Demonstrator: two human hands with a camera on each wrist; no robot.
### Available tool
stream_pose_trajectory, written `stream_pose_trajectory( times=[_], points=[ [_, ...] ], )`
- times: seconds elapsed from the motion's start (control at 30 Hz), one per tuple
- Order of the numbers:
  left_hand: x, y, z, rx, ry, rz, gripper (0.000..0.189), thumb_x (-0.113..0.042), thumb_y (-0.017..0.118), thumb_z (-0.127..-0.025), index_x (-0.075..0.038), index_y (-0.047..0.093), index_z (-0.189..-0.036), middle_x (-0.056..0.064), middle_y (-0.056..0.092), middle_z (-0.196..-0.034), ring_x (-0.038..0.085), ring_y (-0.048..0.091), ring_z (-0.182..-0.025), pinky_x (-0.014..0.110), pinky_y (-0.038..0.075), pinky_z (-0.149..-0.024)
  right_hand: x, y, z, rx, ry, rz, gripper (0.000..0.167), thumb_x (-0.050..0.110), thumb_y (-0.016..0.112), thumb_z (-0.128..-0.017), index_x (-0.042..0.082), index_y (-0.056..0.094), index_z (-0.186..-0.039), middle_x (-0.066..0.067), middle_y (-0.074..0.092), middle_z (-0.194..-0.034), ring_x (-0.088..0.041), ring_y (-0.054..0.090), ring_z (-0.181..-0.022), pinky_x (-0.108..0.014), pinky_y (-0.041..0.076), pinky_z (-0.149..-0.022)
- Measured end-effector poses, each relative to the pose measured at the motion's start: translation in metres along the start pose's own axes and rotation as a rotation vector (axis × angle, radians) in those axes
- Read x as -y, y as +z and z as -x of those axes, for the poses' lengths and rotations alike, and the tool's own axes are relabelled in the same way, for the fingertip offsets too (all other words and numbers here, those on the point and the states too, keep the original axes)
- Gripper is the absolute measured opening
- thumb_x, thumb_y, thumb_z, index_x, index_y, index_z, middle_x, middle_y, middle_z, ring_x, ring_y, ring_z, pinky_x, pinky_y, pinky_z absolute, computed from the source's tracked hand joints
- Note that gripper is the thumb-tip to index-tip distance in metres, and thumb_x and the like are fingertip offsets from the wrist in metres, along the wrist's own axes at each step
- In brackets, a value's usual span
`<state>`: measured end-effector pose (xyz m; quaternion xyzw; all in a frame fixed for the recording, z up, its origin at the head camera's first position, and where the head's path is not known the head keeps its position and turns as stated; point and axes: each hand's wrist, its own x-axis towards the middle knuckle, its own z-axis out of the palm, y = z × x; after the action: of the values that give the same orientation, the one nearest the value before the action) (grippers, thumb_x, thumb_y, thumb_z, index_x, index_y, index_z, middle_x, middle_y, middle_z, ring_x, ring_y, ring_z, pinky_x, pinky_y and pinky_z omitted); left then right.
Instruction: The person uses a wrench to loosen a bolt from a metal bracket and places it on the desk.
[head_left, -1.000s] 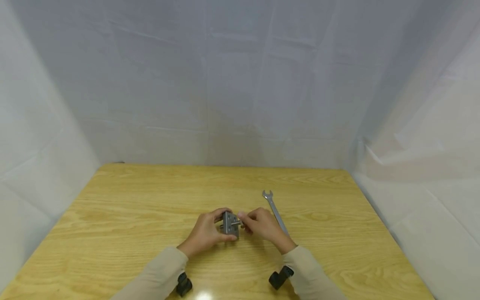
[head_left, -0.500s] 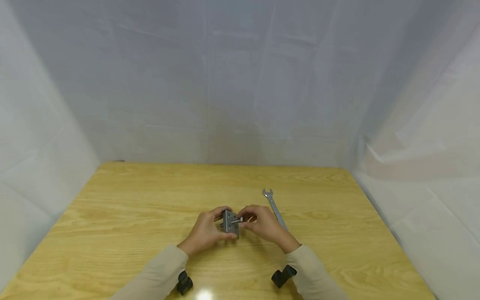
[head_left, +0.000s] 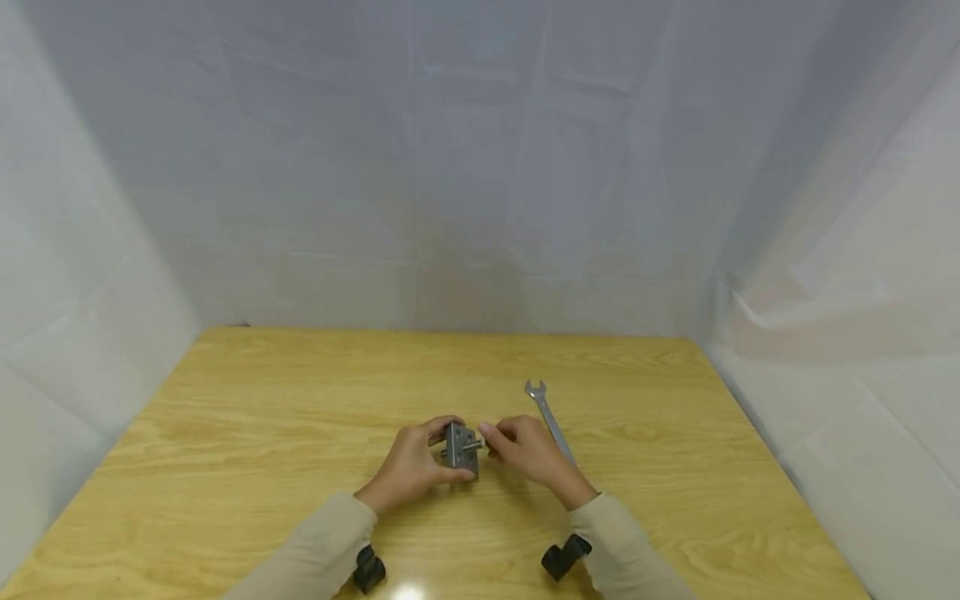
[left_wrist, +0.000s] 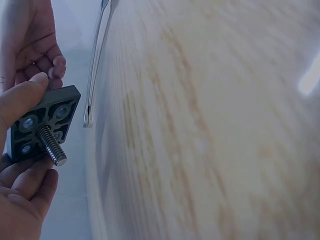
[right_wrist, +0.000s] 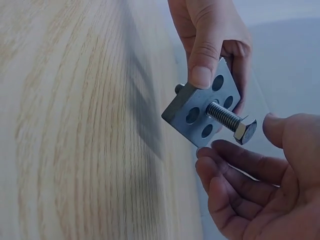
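A square grey metal plate (right_wrist: 204, 102) with several round holes stands tilted above the table. My left hand (head_left: 405, 465) holds it by its edges, thumb on one side and fingers on the other. Through its middle runs a hex bolt (right_wrist: 224, 117), whose head and some thread stick out on the right. On the opposite face, seen in the left wrist view, the bolt's threaded end (left_wrist: 52, 146) protrudes amid ribs and holes. My right hand (right_wrist: 272, 185) is beside the bolt head, thumb and loosely bent fingers around it but apart from it in the right wrist view.
An open-ended wrench (head_left: 551, 422) lies on the wooden table (head_left: 315, 392) just beyond my right hand, its lower end hidden by that hand. White sheeting (head_left: 480, 208) hangs behind the table and on both sides.
My right fingers and thumb have shifted about the bolt head, spreading to either side and then coming back beside it. The left hand and plate have stayed nearly still.
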<state>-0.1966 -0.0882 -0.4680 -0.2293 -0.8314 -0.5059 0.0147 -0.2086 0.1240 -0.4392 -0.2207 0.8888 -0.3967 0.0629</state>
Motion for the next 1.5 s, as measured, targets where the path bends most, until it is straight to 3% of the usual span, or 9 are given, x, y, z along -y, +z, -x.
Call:
stream_pose_trajectory(
  times=[0.17, 0.33, 0.57, 0.7, 0.83, 1.0, 1.17, 1.33, 1.5],
  points=[
    [0.0004, 0.0016, 0.0001, -0.002, -0.009, -0.006, 0.073, -0.021, 0.089, -0.065, 0.003, 0.056, -0.126, 0.017, 0.062, -0.123, 0.032, 0.062, -0.111, 0.033, 0.055, -0.090, 0.0024, 0.0014, 0.0007, -0.014, 0.034, -0.004, 0.057, 0.046, 0.044, -0.100, 0.003, 0.072, -0.076, -0.011, 0.066, -0.063, -0.011, 0.054, -0.051, -0.025, 0.047, -0.049],
    [0.0011, 0.0026, -0.0004, -0.004, 0.005, 0.009, 0.073, -0.022, 0.089, -0.066, 0.004, 0.056, -0.127, 0.020, 0.062, -0.123, 0.035, 0.062, -0.110, 0.035, 0.055, -0.089, 0.0047, 0.0025, -0.0008, -0.016, 0.055, 0.016, 0.049, 0.041, 0.051, -0.099, 0.003, 0.072, -0.075, -0.009, 0.065, -0.061, -0.010, 0.051, -0.049, -0.023, 0.044, -0.046],
    [0.0019, 0.0012, 0.0003, 0.004, 0.000, 0.022, 0.073, -0.020, 0.088, -0.067, 0.004, 0.055, -0.128, 0.020, 0.061, -0.123, 0.034, 0.061, -0.112, 0.034, 0.055, -0.089, 0.0052, 0.0020, -0.0012, -0.036, -0.026, 0.049, 0.018, 0.021, 0.071, -0.088, 0.007, 0.072, -0.098, -0.002, 0.068, -0.084, -0.009, 0.059, -0.069, -0.021, 0.051, -0.057],
    [0.0023, 0.0008, 0.0001, 0.012, -0.005, 0.034, 0.073, -0.019, 0.088, -0.067, 0.003, 0.055, -0.128, 0.019, 0.061, -0.124, 0.033, 0.061, -0.112, 0.032, 0.055, -0.089, 0.0060, 0.0033, 0.0023, -0.056, -0.111, 0.054, 0.019, 0.005, 0.072, -0.085, 0.006, 0.071, -0.104, -0.004, 0.067, -0.096, -0.014, 0.063, -0.082, -0.023, 0.056, -0.070],
    [0.0022, 0.0009, 0.0001, 0.018, -0.014, 0.044, 0.073, -0.019, 0.088, -0.067, 0.003, 0.054, -0.128, 0.019, 0.061, -0.125, 0.033, 0.061, -0.112, 0.032, 0.055, -0.089, 0.0070, 0.0049, 0.0050, -0.062, -0.127, 0.045, 0.022, 0.000, 0.071, -0.085, 0.004, 0.070, -0.106, -0.005, 0.066, -0.100, -0.017, 0.064, -0.088, -0.024, 0.057, -0.077],
    [0.0010, 0.0001, 0.0007, 0.013, -0.029, 0.033, 0.073, -0.021, 0.088, -0.068, 0.001, 0.055, -0.129, 0.018, 0.061, -0.125, 0.033, 0.061, -0.113, 0.033, 0.055, -0.089, 0.0066, 0.0049, 0.0046, -0.056, -0.114, 0.033, 0.024, 0.003, 0.070, -0.086, 0.003, 0.069, -0.110, -0.006, 0.066, -0.103, -0.019, 0.065, -0.090, -0.025, 0.058, -0.078],
    [0.0006, -0.0006, 0.0007, -0.001, -0.035, 0.020, 0.073, -0.023, 0.088, -0.068, 0.000, 0.055, -0.129, 0.018, 0.061, -0.125, 0.033, 0.061, -0.113, 0.035, 0.055, -0.090, 0.0040, 0.0041, 0.0028, -0.052, -0.054, 0.021, 0.030, 0.024, 0.063, -0.094, 0.002, 0.068, -0.113, -0.009, 0.069, -0.103, -0.019, 0.067, -0.088, -0.027, 0.058, -0.074],
    [0.0009, -0.0009, 0.0001, -0.016, -0.031, 0.013, 0.073, -0.023, 0.089, -0.066, -0.001, 0.056, -0.128, 0.016, 0.062, -0.124, 0.032, 0.062, -0.112, 0.035, 0.055, -0.090, 0.0010, 0.0040, 0.0022, -0.040, 0.036, 0.009, 0.045, 0.040, 0.048, -0.100, 0.003, 0.073, -0.092, -0.007, 0.070, -0.079, -0.014, 0.062, -0.066, -0.025, 0.053, -0.058],
    [0.0011, -0.0011, -0.0008, -0.023, -0.028, 0.011, 0.073, -0.021, 0.089, -0.066, -0.001, 0.057, -0.127, 0.016, 0.063, -0.123, 0.032, 0.062, -0.112, 0.034, 0.055, -0.090, 0.0020, 0.0042, 0.0027, -0.023, 0.073, -0.014, 0.054, 0.044, 0.045, -0.101, 0.002, 0.073, -0.080, -0.007, 0.065, -0.063, -0.011, 0.053, -0.052, -0.024, 0.047, -0.050]
  ],
)
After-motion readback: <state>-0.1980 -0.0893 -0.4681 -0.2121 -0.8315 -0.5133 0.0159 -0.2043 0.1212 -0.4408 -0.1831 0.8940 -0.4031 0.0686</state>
